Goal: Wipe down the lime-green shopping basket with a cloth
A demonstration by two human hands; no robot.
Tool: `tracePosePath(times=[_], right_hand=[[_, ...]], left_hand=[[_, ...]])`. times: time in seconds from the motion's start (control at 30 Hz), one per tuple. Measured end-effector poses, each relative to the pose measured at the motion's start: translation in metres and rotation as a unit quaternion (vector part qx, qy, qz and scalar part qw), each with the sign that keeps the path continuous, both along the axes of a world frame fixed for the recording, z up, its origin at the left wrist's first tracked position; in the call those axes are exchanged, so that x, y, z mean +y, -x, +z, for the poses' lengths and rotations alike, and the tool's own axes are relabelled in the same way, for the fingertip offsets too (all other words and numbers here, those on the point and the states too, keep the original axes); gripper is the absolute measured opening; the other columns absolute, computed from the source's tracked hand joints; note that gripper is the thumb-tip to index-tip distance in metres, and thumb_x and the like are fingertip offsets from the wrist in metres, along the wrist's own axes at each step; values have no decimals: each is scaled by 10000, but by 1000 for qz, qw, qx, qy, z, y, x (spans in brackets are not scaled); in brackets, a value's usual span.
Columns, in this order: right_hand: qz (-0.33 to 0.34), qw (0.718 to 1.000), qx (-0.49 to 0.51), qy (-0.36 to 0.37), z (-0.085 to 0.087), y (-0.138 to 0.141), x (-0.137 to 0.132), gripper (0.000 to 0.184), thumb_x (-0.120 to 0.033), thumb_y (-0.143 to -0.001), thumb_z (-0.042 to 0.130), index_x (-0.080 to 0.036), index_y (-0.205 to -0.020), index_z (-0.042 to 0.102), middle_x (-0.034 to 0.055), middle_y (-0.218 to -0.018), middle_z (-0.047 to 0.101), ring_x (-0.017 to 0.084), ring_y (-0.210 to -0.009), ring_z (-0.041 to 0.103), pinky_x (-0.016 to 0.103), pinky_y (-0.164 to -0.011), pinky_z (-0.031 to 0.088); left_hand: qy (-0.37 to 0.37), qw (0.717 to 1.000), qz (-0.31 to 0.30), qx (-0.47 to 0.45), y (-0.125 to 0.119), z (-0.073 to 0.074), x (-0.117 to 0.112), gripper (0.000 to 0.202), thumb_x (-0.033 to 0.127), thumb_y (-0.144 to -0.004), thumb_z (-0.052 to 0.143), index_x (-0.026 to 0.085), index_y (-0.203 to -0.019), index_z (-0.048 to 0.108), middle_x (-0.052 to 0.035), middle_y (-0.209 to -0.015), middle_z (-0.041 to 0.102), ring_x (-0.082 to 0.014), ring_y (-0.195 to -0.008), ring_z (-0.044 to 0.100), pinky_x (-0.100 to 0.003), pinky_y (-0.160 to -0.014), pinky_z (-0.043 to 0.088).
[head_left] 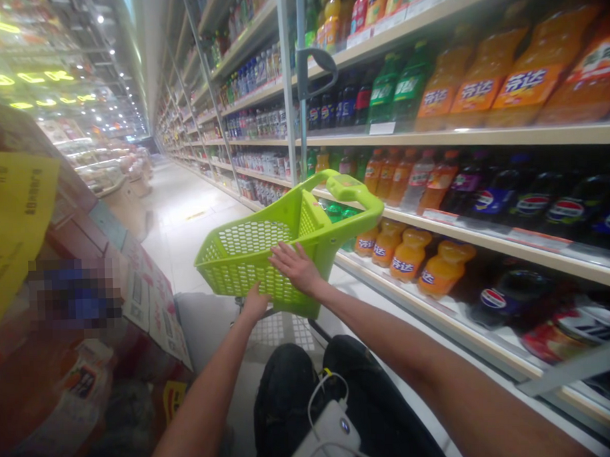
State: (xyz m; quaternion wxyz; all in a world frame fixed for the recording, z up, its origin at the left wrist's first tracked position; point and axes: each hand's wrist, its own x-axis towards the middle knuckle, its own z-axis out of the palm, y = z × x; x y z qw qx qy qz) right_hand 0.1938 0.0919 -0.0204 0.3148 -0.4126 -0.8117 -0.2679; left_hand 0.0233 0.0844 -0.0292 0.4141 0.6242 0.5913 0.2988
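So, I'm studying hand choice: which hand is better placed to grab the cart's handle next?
Probably the right hand: it is at the green cart's side, nearer the handle. The left hand is lower and farther from it.

The cart (318,253) is lime green with honeycomb mesh
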Motion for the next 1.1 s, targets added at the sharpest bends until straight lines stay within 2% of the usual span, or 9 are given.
tracePosePath(times=[0.1, 0.2, 0.33, 0.4, 0.6, 0.67, 0.9, 1.0, 1.1], right_hand=[[12, 998, -59, 20, -11, -5, 4, 363, -86, -860, 420, -171, -1196, 524, 87, -1326, 475, 237, -1292, 330, 515, -1044, 261], [6, 994, -98, 52, -40, -7, 0, 356, -82, -838, 453, -155, -1174, 544, 100, -1313, 488, 249, -1254, 391, 502, -1024, 306], [15, 991, -122, 52, -62, -9, -11, 328, -103, -830, 480, -154, -1142, 567, 96, -1294, 509, 261, -1237, 412, 496, -1009, 328], [21, 993, -112, 28, -52, -11, -13, 338, -112, -844, 463, -174, -1165, 552, 86, -1303, 501, 246, -1262, 380, 492, -1032, 294], [-47, 998, -13, -44, 9, -28, -7, 370, -140, -885, 415, -189, -1246, 482, 98, -1331, 464, 238, -1319, 272, 532, -1066, 172], [-48, 998, -33, -39, 5, -35, -7, 360, -135, -882, 420, -184, -1230, 497, 93, -1323, 475, 241, -1302, 309, 525, -1060, 195], [-19, 992, -118, 44, -66, -38, -28, 351, -92, -826, 482, -159, -1165, 549, 110, -1280, 520, 235, -1223, 434, 485, -1009, 314], [-5, 994, -108, 9, -52, -32, -32, 354, -102, -847, 455, -177, -1183, 537, 91, -1291, 512, 227, -1250, 399, 484, -1031, 285], [-18, 997, -60, -41, -11, -25, -25, 374, -125, -875, 416, -199, -1232, 498, 79, -1317, 485, 219, -1298, 322, 493, -1067, 211]], left_hand=[[-58, 996, 2, 68, 1, -4, 0, 621, 72, -615, 532, 68, -1232, 457, -159, -1303, 483, -234, -1233, 409, -344, -1031, 305], [-119, 971, -32, 204, -3, -5, -7, 627, 108, -654, 531, 73, -1269, 414, -176, -1386, 374, -245, -1292, 327, -376, -1047, 284], [-119, 933, -72, 331, -11, -1, -17, 651, 166, -688, 530, 100, -1313, 359, -177, -1432, 291, -268, -1295, 318, -425, -1039, 284], [-124, 918, -76, 368, -12, 1, -19, 664, 182, -691, 529, 121, -1325, 343, -158, -1450, 261, -266, -1312, 284, -440, -1049, 260], [-185, 887, -50, 420, -13, 5, -16, 690, 177, -694, 496, 152, -1352, 291, -112, -1484, 184, -249, -1353, 173, -483, -1071, 189], [-198, 881, -59, 426, -17, 7, -17, 708, 175, -689, 495, 150, -1362, 277, -110, -1488, 168, -255, -1360, 144, -499, -1073, 177], [-250, 853, -134, 438, -32, 6, -33, 708, 165, -698, 467, 149, -1375, 262, -90, -1495, 143, -236, -1370, 108, -511, -1083, 135], [-259, 848, -135, 442, -31, 6, -32, 709, 164, -703, 457, 132, -1380, 248, -94, -1493, 146, -233, -1370, 105, -521, -1082, 124], [-253, 849, -104, 452, -29, 11, -28, 731, 152, -695, 461, 107, -1385, 226, -115, -1490, 145, -241, -1371, 99, -534, -1080, 118]])
